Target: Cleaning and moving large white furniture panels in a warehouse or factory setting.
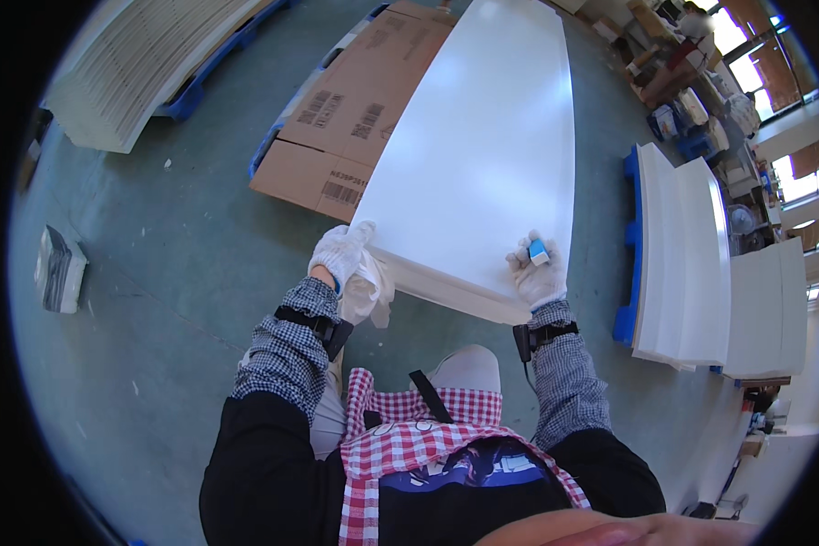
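A long, glossy white panel point(482, 136) stretches away in front of me, its near end facing me. At its near left corner my left hand point(341, 251), in a white knit glove, is closed, with a crumpled white cloth point(366, 289) hanging below the fingers. My right hand point(539, 278), gloved the same way, rests on the panel near its right corner. Between its fingers is a small blue-and-white block point(539, 252) that looks like an eraser. Some fingers of the left hand are hidden behind the glove's back and the cloth.
Flat brown cartons point(337, 136) lie on a blue pallet left of the panel. Stacked white panels point(146, 64) stand far left, and more white panels point(682, 255) on a pallet at right. A wrapped bundle point(59, 270) sits on the floor. Another person point(692, 41) is at the far right.
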Demonstrator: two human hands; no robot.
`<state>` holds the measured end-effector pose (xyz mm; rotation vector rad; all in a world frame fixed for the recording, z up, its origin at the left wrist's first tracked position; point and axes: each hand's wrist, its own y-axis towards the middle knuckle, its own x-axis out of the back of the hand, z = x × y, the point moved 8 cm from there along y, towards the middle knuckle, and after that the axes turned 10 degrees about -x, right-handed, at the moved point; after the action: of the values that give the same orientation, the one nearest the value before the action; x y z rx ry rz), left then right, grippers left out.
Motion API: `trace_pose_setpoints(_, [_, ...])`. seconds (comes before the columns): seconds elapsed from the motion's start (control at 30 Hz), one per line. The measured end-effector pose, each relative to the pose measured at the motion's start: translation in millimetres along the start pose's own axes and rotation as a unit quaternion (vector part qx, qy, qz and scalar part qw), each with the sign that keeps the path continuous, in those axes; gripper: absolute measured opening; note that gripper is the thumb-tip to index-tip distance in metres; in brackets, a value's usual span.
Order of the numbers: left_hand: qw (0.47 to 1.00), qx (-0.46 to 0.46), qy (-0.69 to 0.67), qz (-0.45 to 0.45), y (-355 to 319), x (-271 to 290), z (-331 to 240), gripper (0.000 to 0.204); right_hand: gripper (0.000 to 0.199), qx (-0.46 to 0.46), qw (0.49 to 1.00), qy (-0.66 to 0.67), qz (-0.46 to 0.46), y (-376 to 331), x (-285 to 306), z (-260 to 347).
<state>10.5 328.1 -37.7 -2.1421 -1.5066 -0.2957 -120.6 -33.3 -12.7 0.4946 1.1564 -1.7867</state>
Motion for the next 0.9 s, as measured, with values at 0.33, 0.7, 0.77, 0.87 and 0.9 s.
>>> trace_pose_setpoints(0.33, [0.999,-0.026,0.022,-0.022,7.3,-7.4,9.7,0.058,0.029,-0.018,0.997,0.020,0.071,11.0,4.8,0.4])
trace_pose_setpoints(0.7, [0.999,-0.012,-0.028,-0.021,6.3,-13.5,13.7,0.060,0.028,-0.009,0.996,0.020,0.083,6.2,5.7,1.7])
trace_pose_setpoints(0.77, [0.999,-0.013,-0.023,-0.022,6.0,-13.2,11.0,0.059,0.028,-0.006,0.997,0.015,0.081,5.5,5.6,3.5])
trace_pose_setpoints(0.87, [0.999,-0.014,-0.014,-0.029,4.2,-9.5,10.9,0.059,0.028,-0.009,0.996,0.016,0.084,5.6,3.3,1.5])
trace_pose_setpoints(0.9, [0.999,-0.017,-0.012,-0.030,4.2,-9.9,8.9,0.058,0.028,-0.009,0.996,0.015,0.083,5.5,4.2,2.6])
